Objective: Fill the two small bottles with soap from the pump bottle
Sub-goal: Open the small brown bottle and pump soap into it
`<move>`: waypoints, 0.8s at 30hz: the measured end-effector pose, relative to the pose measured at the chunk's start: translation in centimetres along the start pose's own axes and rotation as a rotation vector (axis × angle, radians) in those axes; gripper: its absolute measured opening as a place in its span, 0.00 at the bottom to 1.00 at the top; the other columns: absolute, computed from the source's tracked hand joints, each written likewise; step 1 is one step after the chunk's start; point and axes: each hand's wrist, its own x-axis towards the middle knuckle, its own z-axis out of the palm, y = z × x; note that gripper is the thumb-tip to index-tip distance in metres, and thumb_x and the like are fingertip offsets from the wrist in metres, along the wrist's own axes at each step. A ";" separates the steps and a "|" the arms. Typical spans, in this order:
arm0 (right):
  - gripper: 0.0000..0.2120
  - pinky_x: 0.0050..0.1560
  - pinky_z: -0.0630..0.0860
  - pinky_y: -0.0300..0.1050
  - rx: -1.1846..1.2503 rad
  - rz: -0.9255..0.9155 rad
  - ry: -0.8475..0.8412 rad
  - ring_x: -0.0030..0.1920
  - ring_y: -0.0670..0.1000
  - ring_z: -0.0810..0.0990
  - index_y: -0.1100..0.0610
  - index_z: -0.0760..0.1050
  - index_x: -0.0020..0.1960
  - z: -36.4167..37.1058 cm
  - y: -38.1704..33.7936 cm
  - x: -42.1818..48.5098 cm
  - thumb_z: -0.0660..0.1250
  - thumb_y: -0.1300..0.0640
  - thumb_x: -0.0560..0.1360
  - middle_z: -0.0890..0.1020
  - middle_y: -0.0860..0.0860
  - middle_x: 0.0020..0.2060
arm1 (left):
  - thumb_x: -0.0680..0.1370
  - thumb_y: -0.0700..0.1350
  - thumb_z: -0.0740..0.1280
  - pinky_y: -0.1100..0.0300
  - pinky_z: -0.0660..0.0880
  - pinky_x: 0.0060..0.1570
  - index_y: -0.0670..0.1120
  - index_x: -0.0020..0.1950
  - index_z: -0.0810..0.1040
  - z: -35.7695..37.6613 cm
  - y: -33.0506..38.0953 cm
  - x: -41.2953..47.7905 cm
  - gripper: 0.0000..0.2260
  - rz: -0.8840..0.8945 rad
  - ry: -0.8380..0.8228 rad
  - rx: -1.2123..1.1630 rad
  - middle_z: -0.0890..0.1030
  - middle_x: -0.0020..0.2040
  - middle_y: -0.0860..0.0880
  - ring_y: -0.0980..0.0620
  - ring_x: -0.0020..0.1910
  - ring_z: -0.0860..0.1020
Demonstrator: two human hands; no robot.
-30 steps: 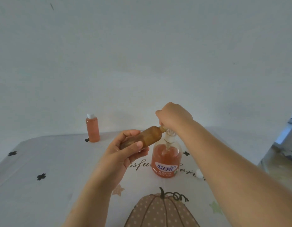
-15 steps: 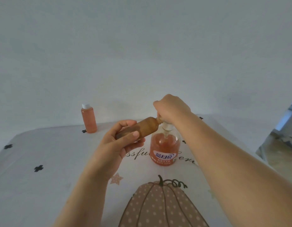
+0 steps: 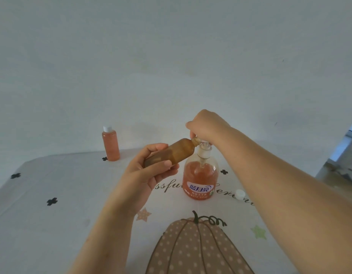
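My left hand [image 3: 149, 171] grips the tilted small bottle [image 3: 171, 153], its mouth at the nozzle of the pump bottle [image 3: 200, 178]; my right hand [image 3: 206, 127] seemingly curls over its top. The second bottle [image 3: 111, 144] stands capped at ten o'clock from it.

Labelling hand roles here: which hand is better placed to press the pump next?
Right. The right hand is curled over the pump top of the clear pump bottle of orange soap; the left hand grips the small brown plastic bottle, tilted to the spout.
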 end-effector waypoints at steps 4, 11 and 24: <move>0.14 0.36 0.70 0.42 0.065 0.026 -0.003 0.28 0.54 0.74 0.60 0.85 0.53 0.5 0.4 0.7 0.62 0.59 0.75 0.78 0.54 0.32 | 0.68 0.33 0.69 0.55 0.81 0.46 0.42 0.56 0.77 0.0 -0.1 0.0 0.18 -0.013 0.002 0.025 0.83 0.49 0.42 0.41 0.44 0.83; 0.11 0.37 0.71 0.43 0.097 0.010 -0.006 0.33 0.54 0.76 0.59 0.85 0.49 2.2 1.4 1.5 0.65 0.57 0.74 0.82 0.53 0.36 | 0.67 0.32 0.69 0.55 0.82 0.46 0.42 0.54 0.79 -0.8 -0.1 0.4 0.16 -0.018 0.027 0.071 0.84 0.46 0.44 0.40 0.43 0.83; 0.12 0.33 0.68 0.41 0.043 -0.004 0.076 0.31 0.53 0.75 0.59 0.83 0.50 0.3 0.7 0.2 0.62 0.57 0.75 0.80 0.52 0.36 | 0.68 0.34 0.69 0.54 0.81 0.47 0.41 0.57 0.78 -0.2 0.3 0.0 0.18 -0.017 0.021 0.039 0.84 0.49 0.41 0.40 0.44 0.83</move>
